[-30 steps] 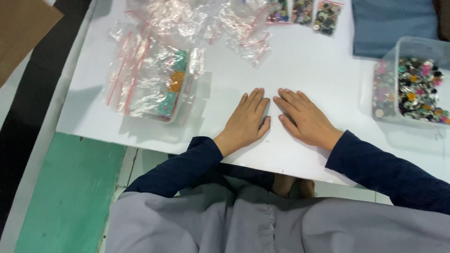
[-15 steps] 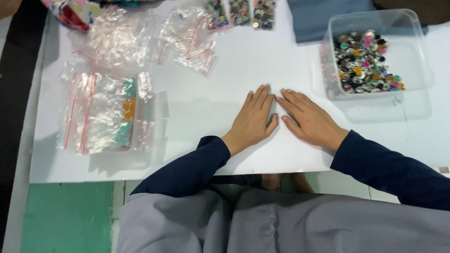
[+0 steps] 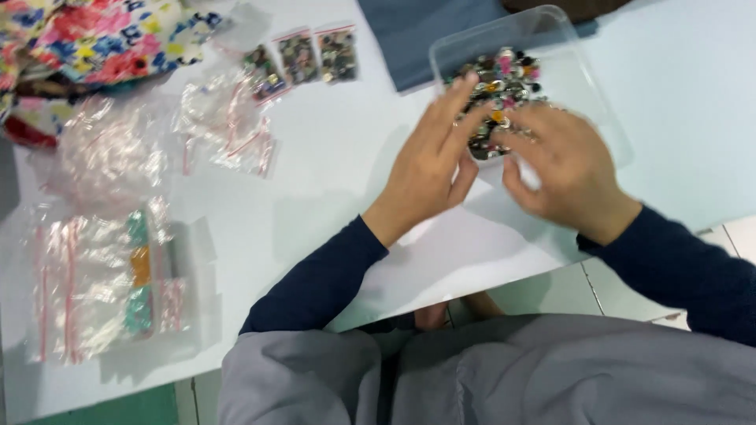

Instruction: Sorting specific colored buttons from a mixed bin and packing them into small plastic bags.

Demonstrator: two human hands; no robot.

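1. Your left hand [image 3: 429,169] has lifted off the worktop [image 3: 315,181], where it lay flat half a second ago. Its grip is spread, holding nothing, with the fingertips [image 3: 470,79] over the near-left edge of the clear plastic tub [image 3: 583,71].
2. Your right hand [image 3: 563,165] has risen too and now hovers at the tub's near side. It is blurred; the fingers curl loosely, and you cannot tell whether they pinch anything.
3. The tub sits on the worktop directly in front of both hands, filled with a heap of small mixed-colour beads [image 3: 504,75]. Earlier it stood well off to your right.
4. Beyond the tub lies a folded blue-grey cloth [image 3: 417,31].
5. To the left, three small filled zip bags [image 3: 303,59] lie in a row, with crumpled empty bags [image 3: 228,126] nearer you.
6. At the far left, a stack of flat zip bags [image 3: 102,283] rests near the worktop's edge, and a floral cloth [image 3: 94,39] now shows in the top corner.
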